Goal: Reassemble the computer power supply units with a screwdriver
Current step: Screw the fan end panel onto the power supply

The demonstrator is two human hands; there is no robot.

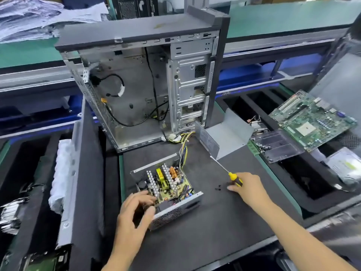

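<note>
Grey mat (pixel 205 222) carries the open power supply unit (pixel 168 190) at its middle, gripped at its near corner by the left hand (pixel 136 212), while right of it the right hand (pixel 248 187) clasps the yellow screwdriver (pixel 232 176) beside small black screws (pixel 218 187)

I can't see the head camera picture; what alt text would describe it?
A person's left hand holds an open power supply unit on a dark mat while the right hand grips a yellow-handled screwdriver near loose screws. An empty computer case stands behind.
</note>
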